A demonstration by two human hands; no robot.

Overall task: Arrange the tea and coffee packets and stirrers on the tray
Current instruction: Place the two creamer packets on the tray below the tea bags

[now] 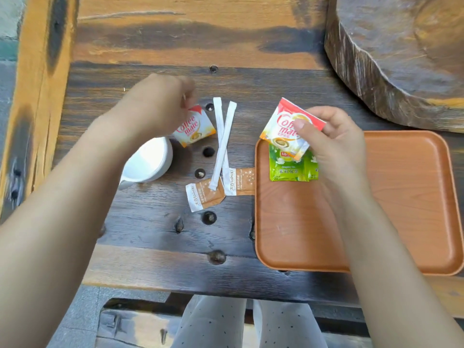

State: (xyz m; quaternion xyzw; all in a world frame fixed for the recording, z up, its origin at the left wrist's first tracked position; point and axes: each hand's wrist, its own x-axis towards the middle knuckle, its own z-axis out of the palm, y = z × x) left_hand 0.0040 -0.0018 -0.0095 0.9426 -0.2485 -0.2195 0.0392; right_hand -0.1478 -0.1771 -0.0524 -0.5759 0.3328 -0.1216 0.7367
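My right fingers (300, 125) pinch a glossy creamer sachet (288, 129) tilted just above the green tea packets (288, 167) at the smooth tray (401, 197) corner, while my left fingers (187, 96), blurred, seem to nip the other sachet (194, 128) beside two long paper stirrers (222, 139) on the rough surface (150, 222).
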